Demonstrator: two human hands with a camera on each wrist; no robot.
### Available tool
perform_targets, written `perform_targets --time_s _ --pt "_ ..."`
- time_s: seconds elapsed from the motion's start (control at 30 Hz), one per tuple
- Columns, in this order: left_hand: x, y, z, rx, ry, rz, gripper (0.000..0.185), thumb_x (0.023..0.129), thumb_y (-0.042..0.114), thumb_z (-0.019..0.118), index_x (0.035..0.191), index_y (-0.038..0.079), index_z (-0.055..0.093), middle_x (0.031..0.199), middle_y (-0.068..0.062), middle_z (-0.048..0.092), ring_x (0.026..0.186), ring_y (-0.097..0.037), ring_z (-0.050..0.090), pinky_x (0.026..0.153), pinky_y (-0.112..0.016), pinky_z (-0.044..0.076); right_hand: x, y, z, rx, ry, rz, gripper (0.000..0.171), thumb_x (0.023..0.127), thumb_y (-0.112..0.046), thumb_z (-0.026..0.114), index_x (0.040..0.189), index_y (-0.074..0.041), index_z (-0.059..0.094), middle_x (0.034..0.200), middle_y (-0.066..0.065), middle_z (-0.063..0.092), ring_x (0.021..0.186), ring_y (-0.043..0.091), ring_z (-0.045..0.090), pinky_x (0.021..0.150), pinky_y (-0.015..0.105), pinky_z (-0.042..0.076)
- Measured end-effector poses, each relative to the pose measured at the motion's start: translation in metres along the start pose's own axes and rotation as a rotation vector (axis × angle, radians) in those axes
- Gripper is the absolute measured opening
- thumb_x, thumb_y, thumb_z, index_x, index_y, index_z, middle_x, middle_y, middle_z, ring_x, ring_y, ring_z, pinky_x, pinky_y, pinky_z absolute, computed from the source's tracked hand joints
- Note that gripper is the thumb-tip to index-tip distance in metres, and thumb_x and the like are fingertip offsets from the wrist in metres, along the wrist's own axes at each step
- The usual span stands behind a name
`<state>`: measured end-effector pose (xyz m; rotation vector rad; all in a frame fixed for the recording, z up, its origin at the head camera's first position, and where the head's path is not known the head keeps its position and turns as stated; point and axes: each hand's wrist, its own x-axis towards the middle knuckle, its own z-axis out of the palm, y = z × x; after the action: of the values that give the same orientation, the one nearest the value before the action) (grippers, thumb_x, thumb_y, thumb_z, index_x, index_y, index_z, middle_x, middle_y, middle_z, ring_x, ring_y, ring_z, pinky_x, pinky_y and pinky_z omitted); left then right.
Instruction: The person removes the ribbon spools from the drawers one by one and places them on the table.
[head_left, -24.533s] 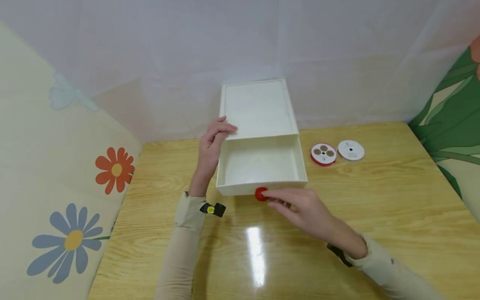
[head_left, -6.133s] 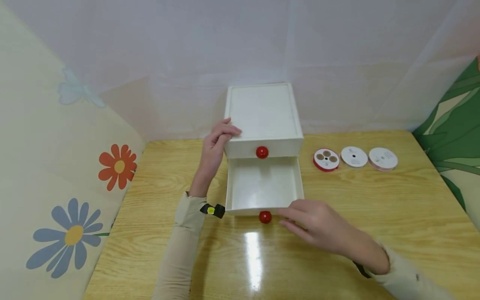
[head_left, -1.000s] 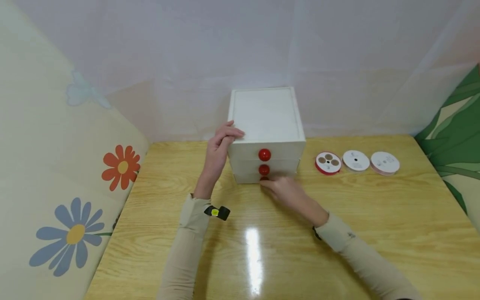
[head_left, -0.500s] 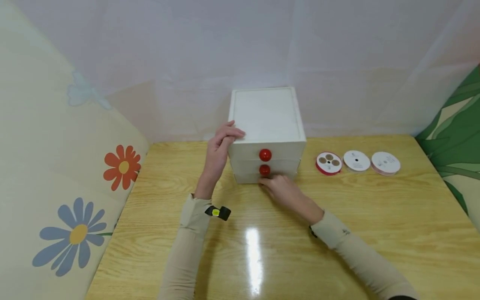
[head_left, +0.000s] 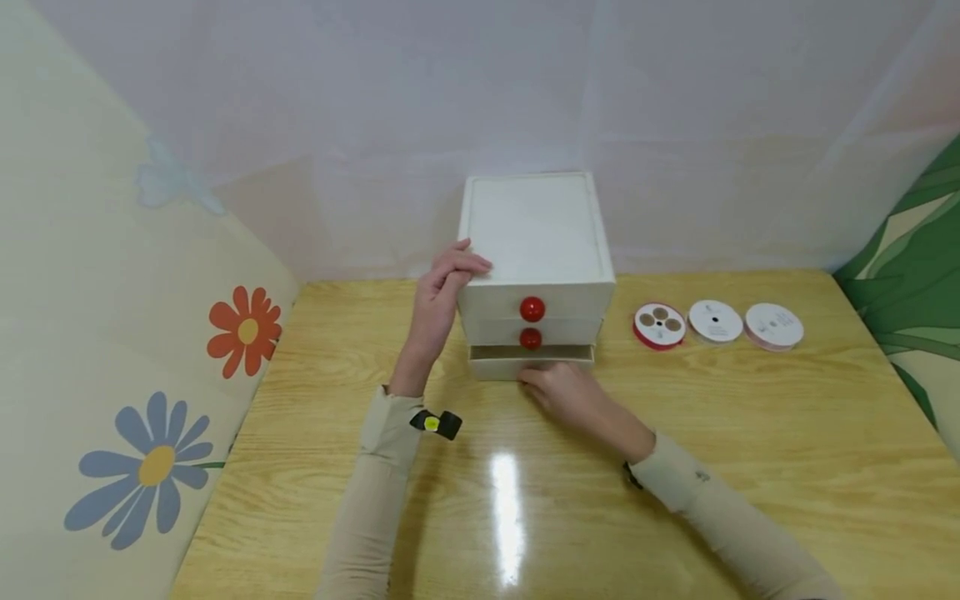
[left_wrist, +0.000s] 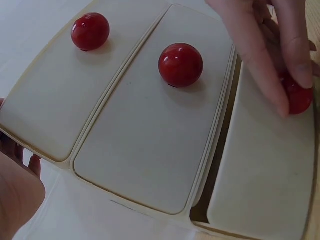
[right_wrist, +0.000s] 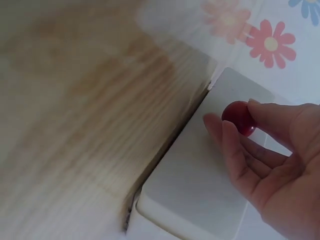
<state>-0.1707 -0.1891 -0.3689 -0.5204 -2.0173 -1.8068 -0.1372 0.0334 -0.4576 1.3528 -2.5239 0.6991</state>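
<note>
A white three-drawer cabinet stands on the wooden table against the back wall. Its bottom drawer is pulled out a little, with a dark gap behind its front. My right hand pinches that drawer's red knob between thumb and fingers; the hand covers the knob in the head view. My left hand rests on the cabinet's front left top corner, fingers over the top edge. The top drawer's knob and the middle drawer's knob are untouched, both drawers closed.
Right of the cabinet lie a red-edged ribbon spool, a white spool and a pink-edged spool, in a row. A pale fabric wall closes off the back, and flower-painted panels flank the table.
Over the last half second my right hand has drawn the bottom drawer slightly forward. Earlier, the top and then the middle drawer stood pulled out; a third spool has joined the row.
</note>
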Motion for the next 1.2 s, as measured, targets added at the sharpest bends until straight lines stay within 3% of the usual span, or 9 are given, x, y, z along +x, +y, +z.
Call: perform_targets --time_s 0.37,0.9,1.2 --pt "0.000 0.000 -0.001 -0.011 0.008 -0.005 0.025 0.104 -0.002 0.046 0.101 -0.010 0.069 0.110 0.012 0.071 0.143 -0.022 0.043 0.124 -0.036 0.026 -0.018 -0.023 -0.008 -0.029 -0.105 -0.033 0.016 0.095 -0.005 0.073 0.110 -0.002 0.077 0.108 0.012 0.077 0.090 0.024 0.075 0.078 0.035 0.063" --pt "0.000 0.000 -0.001 -0.006 0.009 -0.013 0.024 0.104 -0.002 0.047 0.102 -0.009 0.070 0.110 0.013 0.070 0.143 -0.021 0.043 0.124 -0.036 0.026 -0.033 -0.042 -0.011 -0.077 -0.134 -0.096 0.014 0.096 -0.009 0.071 0.109 -0.004 0.076 0.104 0.010 0.077 0.081 0.020 0.075 0.070 0.032 0.063" --pt "0.000 -0.001 0.000 0.004 0.004 -0.015 0.024 0.103 -0.001 0.047 0.102 -0.008 0.070 0.111 0.012 0.070 0.143 -0.018 0.043 0.124 -0.036 0.027 -0.044 -0.048 -0.010 -0.127 -0.117 -0.135 0.009 0.095 -0.009 0.073 0.103 -0.005 0.073 0.094 0.007 0.073 0.069 0.015 0.069 0.058 0.028 0.059"
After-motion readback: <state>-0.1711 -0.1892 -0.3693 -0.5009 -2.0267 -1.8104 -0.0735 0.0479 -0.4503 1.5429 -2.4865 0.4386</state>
